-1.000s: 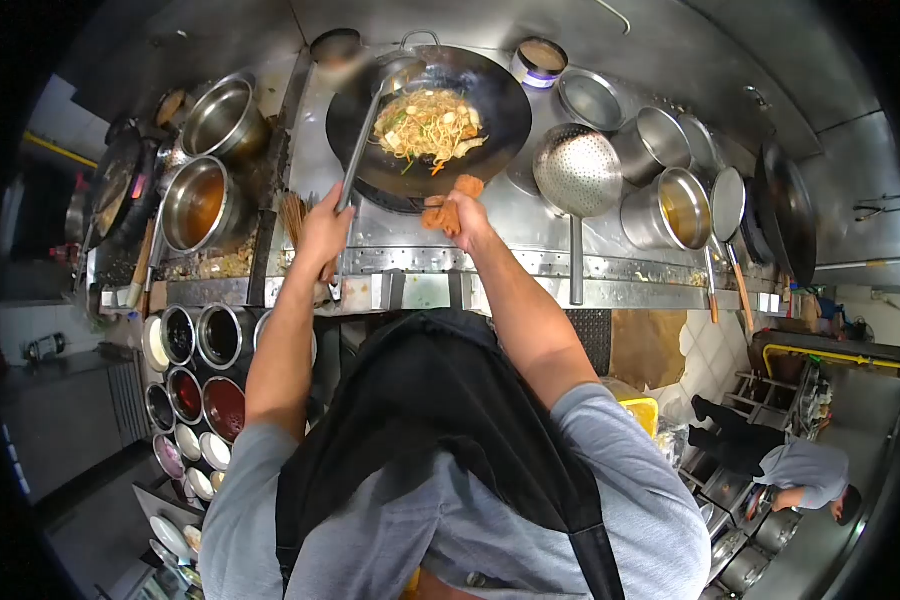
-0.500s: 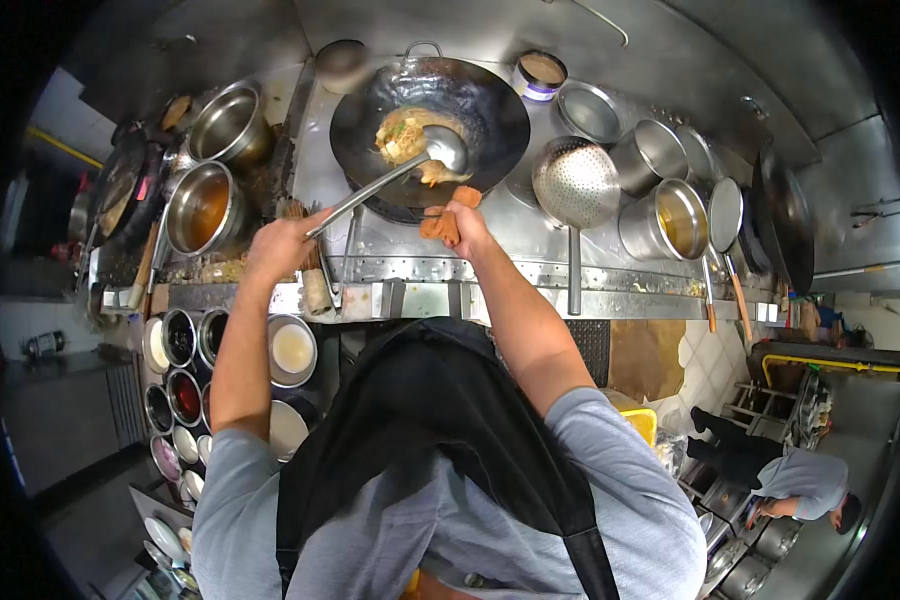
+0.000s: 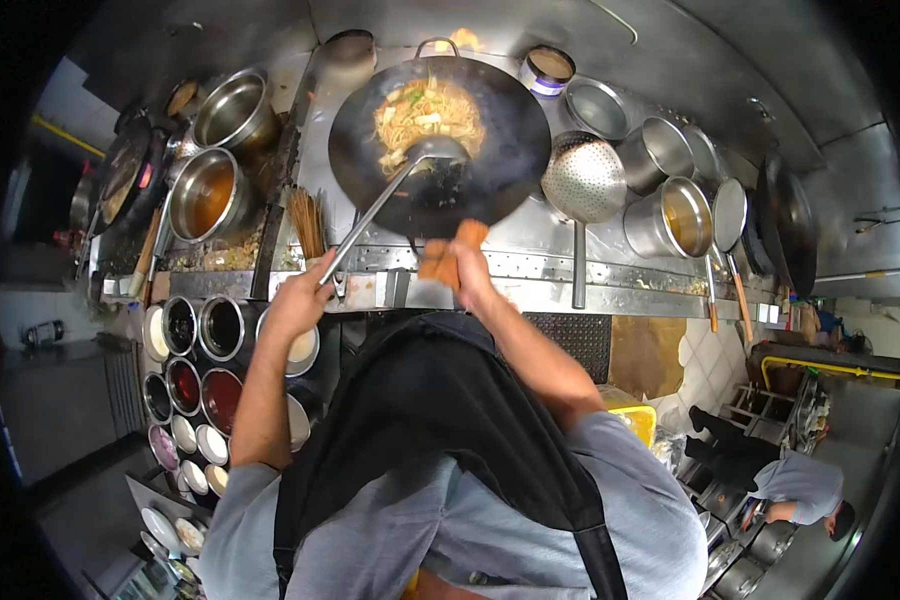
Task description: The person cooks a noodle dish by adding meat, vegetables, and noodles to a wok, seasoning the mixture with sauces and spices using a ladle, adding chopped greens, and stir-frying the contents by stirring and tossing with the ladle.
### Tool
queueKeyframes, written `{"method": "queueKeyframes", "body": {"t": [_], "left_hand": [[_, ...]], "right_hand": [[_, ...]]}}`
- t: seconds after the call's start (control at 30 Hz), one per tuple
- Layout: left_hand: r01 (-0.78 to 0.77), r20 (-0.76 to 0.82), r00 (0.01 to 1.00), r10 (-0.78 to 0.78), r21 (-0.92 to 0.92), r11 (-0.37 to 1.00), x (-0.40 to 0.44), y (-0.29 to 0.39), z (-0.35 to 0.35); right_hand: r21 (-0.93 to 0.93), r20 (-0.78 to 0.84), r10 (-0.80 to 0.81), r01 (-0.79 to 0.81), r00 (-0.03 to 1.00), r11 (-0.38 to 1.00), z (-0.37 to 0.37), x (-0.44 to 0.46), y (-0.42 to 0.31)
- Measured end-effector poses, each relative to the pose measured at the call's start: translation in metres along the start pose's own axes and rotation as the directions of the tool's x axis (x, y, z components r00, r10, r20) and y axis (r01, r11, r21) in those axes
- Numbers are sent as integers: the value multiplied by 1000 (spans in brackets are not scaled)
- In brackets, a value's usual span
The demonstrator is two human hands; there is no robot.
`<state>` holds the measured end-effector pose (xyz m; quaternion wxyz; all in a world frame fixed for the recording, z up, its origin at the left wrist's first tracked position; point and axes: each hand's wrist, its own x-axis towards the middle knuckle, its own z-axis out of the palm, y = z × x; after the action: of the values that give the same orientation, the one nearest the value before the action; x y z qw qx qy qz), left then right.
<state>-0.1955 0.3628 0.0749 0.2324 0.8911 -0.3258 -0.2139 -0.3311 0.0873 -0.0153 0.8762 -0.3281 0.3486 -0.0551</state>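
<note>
My left hand (image 3: pixel 300 300) is closed round the handle of a steel ladle (image 3: pixel 370 212). The ladle's bowl rests inside the black wok (image 3: pixel 515 130), against the near side of the noodles (image 3: pixel 430 110), which are mixed with pale pieces and bits of green. Folded in my right hand (image 3: pixel 473 275) is an orange cloth (image 3: pixel 452 262), gripped at the near edge of the wok. Whether a wok handle lies under the cloth is hidden. The wok tilts, and flame (image 3: pixel 460 40) shows behind its far rim.
Right of the wok lie a perforated strainer (image 3: pixel 584 178) and a pot of yellowish liquid (image 3: pixel 670 220). To the left stand a pot of brown liquid (image 3: pixel 206 197) and a bamboo brush (image 3: pixel 306 222). Seasoning containers (image 3: pixel 222 328) sit below left. Another person (image 3: pixel 795 480) works at far right.
The wok has come nearer and tilted, with the noodles spread up its far side. Both hands have drawn back toward my body, bringing the ladle and cloth along. Flame has appeared behind the wok.
</note>
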Motion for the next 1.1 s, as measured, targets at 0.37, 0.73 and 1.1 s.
{"method": "queueKeyframes", "body": {"t": [0.37, 0.73, 1.1], "left_hand": [[67, 89, 994, -68, 17, 998, -54, 39, -76], [101, 29, 995, -99, -67, 993, -52, 56, -38], [28, -22, 999, -26, 83, 996, 68, 42, 35]], "right_hand": [[-42, -109, 2, -7, 994, 999, 17, 40, -40], [5, -52, 20, -20, 998, 1000, -19, -16, -9], [-11, -2, 60, -60, 998, 998, -9, 100, -43]]}}
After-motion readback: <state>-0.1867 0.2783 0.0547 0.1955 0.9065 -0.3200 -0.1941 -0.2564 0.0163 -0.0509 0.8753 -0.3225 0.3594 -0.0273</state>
